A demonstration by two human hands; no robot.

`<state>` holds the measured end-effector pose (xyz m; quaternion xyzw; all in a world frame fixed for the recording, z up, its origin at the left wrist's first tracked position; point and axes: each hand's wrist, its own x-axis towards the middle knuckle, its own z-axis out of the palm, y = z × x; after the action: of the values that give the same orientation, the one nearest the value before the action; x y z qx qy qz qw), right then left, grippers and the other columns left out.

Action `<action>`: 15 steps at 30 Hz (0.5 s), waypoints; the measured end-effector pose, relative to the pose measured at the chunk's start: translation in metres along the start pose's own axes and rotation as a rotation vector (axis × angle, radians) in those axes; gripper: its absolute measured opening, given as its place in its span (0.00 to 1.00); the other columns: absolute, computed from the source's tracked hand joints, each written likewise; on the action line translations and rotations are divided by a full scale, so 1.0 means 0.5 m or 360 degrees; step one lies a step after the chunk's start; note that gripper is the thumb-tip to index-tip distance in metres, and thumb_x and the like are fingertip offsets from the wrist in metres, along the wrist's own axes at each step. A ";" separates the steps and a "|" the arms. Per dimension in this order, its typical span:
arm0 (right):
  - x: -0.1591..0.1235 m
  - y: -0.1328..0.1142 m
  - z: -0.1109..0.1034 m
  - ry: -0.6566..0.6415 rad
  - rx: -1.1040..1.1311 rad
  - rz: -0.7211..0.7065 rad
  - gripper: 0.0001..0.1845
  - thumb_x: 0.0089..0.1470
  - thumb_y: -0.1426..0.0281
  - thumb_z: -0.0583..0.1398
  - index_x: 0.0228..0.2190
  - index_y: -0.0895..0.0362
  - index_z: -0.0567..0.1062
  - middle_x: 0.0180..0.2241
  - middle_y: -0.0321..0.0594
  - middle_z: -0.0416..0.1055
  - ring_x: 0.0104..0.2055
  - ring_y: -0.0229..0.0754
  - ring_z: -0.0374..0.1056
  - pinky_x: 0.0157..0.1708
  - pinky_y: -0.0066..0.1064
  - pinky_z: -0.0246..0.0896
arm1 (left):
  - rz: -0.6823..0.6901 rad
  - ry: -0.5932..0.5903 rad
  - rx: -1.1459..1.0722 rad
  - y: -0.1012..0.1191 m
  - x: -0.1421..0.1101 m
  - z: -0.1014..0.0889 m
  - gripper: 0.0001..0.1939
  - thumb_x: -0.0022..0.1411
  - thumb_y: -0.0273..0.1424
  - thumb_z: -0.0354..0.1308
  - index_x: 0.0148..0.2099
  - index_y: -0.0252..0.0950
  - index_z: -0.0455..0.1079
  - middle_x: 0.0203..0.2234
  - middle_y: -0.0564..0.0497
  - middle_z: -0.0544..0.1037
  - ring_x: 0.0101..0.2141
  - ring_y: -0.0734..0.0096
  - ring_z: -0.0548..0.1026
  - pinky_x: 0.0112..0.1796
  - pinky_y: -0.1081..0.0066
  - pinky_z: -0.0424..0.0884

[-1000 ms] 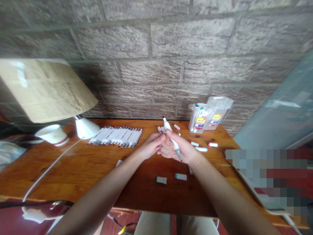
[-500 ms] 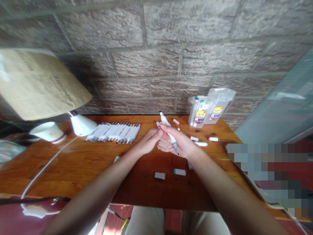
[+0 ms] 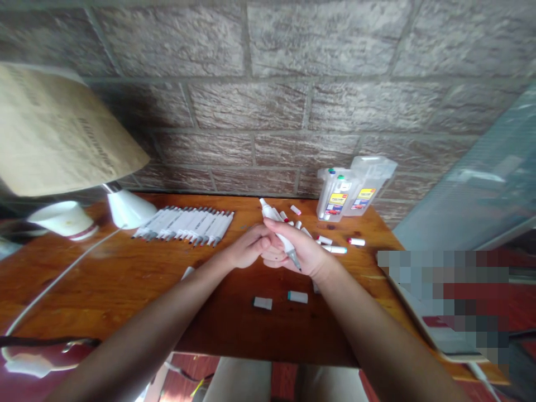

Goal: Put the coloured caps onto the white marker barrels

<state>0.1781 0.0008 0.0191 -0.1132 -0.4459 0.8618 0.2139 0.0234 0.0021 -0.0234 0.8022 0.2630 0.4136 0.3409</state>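
Observation:
Above the desk, my right hand (image 3: pixel 307 251) is closed around a white marker (image 3: pixel 286 243). The marker lies aslant across the palm, its grey, dark-tipped end pointing down toward me. Its far end, pale white, sticks out past the fingers. My left hand (image 3: pixel 250 245) presses against the right fingers, its own fingers curled and thumb bent. Whatever it grips, if anything, is hidden. Loose caps lie around: a red-ended cap (image 3: pixel 295 210) behind the hands, a dark-ended cap (image 3: pixel 263 303) and a teal-ended cap (image 3: pixel 297 296) in front.
A row of white markers (image 3: pixel 184 225) lies at the left, beside a white lamp base (image 3: pixel 129 209) and a paper cup (image 3: pixel 62 219). Two clear plastic cases (image 3: pixel 333 195) stand at the back right, the nearer holding markers. A brick wall (image 3: pixel 272 106) rises behind the desk (image 3: pixel 138 279).
The whole view has shifted slightly. My left hand has closed in against my right. The marker's far end, dark-tipped before, now looks white. The small red-ended piece at my left fingertips no longer shows there.

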 end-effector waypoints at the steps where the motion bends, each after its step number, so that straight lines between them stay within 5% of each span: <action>1: 0.000 0.000 -0.001 0.0003 0.0013 0.0010 0.32 0.62 0.55 0.60 0.14 0.57 0.56 0.11 0.27 0.48 0.13 0.27 0.42 0.15 0.21 0.38 | -0.0003 0.0005 -0.0004 -0.002 -0.001 0.003 0.44 0.62 0.69 0.35 0.29 0.33 0.68 0.26 0.43 0.79 0.32 0.63 0.78 0.38 0.66 0.75; 9: 0.001 0.002 -0.004 -0.0005 0.0040 0.0048 0.33 0.60 0.56 0.61 0.13 0.57 0.54 0.10 0.26 0.46 0.12 0.27 0.41 0.13 0.20 0.40 | -0.0058 -0.0089 -0.0213 0.000 0.000 0.017 0.42 0.63 0.68 0.38 0.33 0.33 0.69 0.30 0.44 0.79 0.34 0.63 0.78 0.39 0.66 0.76; 15: 0.004 0.005 -0.006 0.0035 0.0022 -0.0006 0.34 0.56 0.54 0.64 0.13 0.57 0.53 0.10 0.25 0.46 0.11 0.26 0.42 0.13 0.19 0.41 | -0.0114 0.0077 -0.0085 0.011 0.002 0.021 0.40 0.65 0.65 0.39 0.35 0.33 0.71 0.31 0.44 0.80 0.35 0.62 0.79 0.40 0.66 0.77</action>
<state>0.1769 0.0027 0.0154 -0.1203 -0.4378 0.8631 0.2213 0.0335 -0.0039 -0.0231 0.7726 0.2887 0.4274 0.3704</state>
